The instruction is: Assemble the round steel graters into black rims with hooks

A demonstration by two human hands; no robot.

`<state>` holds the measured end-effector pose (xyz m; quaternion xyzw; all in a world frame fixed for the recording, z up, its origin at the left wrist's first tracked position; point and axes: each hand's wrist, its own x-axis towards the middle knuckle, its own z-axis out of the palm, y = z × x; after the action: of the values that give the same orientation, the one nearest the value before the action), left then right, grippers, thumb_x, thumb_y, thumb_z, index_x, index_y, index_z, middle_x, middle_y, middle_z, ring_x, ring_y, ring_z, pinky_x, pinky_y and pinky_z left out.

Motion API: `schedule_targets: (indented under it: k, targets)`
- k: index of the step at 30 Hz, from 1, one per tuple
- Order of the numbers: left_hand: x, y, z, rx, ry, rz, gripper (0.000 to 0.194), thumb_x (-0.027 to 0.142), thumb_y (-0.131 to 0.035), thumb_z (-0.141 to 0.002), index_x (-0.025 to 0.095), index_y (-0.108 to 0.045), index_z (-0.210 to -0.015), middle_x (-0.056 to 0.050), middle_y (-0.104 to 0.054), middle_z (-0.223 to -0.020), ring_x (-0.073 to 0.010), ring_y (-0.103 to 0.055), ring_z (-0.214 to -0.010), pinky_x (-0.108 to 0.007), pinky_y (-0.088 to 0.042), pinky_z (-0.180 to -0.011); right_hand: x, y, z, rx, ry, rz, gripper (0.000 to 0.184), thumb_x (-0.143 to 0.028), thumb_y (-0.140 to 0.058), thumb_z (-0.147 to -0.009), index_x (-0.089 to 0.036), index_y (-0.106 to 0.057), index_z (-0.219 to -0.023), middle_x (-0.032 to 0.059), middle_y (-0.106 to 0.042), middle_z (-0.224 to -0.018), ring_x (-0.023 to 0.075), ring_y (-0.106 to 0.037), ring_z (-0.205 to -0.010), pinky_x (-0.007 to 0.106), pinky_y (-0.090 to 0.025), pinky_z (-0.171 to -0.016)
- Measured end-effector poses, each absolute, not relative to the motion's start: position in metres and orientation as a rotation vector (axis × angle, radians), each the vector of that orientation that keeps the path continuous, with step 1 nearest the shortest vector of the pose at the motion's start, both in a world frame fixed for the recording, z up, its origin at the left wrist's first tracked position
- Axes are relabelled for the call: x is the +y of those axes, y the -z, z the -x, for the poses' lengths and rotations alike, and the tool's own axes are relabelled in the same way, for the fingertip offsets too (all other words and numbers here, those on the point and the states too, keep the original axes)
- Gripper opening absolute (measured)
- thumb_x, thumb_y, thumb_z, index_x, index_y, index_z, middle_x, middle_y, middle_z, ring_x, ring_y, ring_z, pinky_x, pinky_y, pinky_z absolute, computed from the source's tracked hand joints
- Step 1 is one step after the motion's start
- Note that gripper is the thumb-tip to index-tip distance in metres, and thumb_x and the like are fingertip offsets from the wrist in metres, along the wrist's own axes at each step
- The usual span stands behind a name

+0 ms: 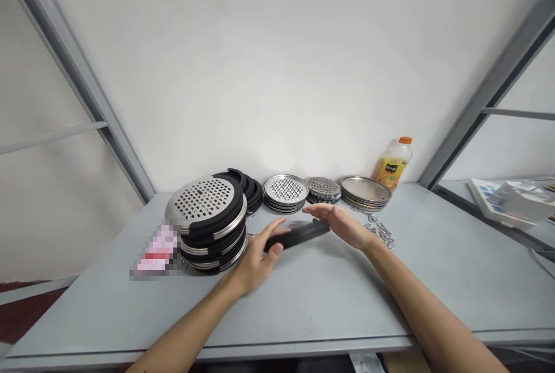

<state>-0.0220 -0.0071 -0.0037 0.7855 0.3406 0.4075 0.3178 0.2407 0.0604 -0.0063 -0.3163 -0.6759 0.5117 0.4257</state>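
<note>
Above the middle of the table, a black rim piece [299,235] is seen nearly edge-on and blurred. It looks like the rims in the stack of black-rimmed graters [206,199]; whether a metal plate sits in it, I cannot tell. My left hand [258,254] grips its left end, thumb on the near side and fingers at the far side. At the other end, my right hand [340,225] lies against the piece with straight fingers stretched to the left over it. Just right of that hand are metal chains or hooks [379,228].
Along the wall are black rims [251,191], perforated grater plates [286,191], darker-looking grater plates [323,188] and smooth metal discs [366,189]. An orange-capped juice bottle [394,162] leans at the back right. A blurred-out pink item [156,251] lies left of the stack.
</note>
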Motion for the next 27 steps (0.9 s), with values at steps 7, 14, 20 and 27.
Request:
schedule_targets:
  k: [7,14,20,27]
  targets:
    - [-0.003,0.006,0.018,1.080,-1.214,-1.848,0.048,0.044,-0.021,-0.100,0.019,-0.044,-0.135,-0.009,-0.051,-0.137,-0.0230,-0.044,-0.129,-0.038,-0.035,-0.109,0.054,0.005,-0.231,-1.627,-1.361,0.749,0.044,-0.037,-0.076,-0.071,-0.022,-0.066,-0.111,0.0067,-0.072,-0.100,0.0208,-0.066,-0.090,0.036,-0.049,-0.086]
    - [-0.008,0.015,0.015,0.970,-1.329,-2.445,0.077,0.030,-0.059,-0.086,0.023,-0.016,-0.149,-0.013,-0.018,-0.154,-0.0318,-0.031,-0.137,-0.049,-0.034,-0.109,0.054,-0.003,-0.234,-1.136,-1.549,0.848,0.024,-0.038,-0.067,-0.081,-0.017,-0.069,-0.090,0.0074,-0.074,-0.088,0.0189,-0.069,-0.074,0.028,-0.055,-0.067]
    - [-0.006,0.009,0.013,0.865,-1.347,-2.964,0.054,0.015,-0.060,-0.086,0.022,-0.043,-0.137,-0.014,-0.035,-0.147,-0.0332,-0.031,-0.137,-0.052,-0.036,-0.106,0.053,-0.007,-0.235,-0.972,-1.733,0.985,0.019,-0.030,-0.064,-0.083,-0.012,-0.068,-0.088,0.0104,-0.075,-0.082,0.0197,-0.070,-0.069,0.030,-0.057,-0.068]
    - [-0.001,0.013,0.017,0.765,-1.188,-2.969,0.043,0.005,-0.047,-0.089,0.018,-0.051,-0.129,-0.009,-0.060,-0.128,-0.0239,-0.050,-0.124,-0.048,-0.039,-0.106,0.049,-0.001,-0.221,-1.081,-1.764,1.054,0.026,-0.032,-0.063,-0.083,-0.011,-0.066,-0.098,0.0118,-0.075,-0.088,0.0218,-0.071,-0.075,0.034,-0.056,-0.074]
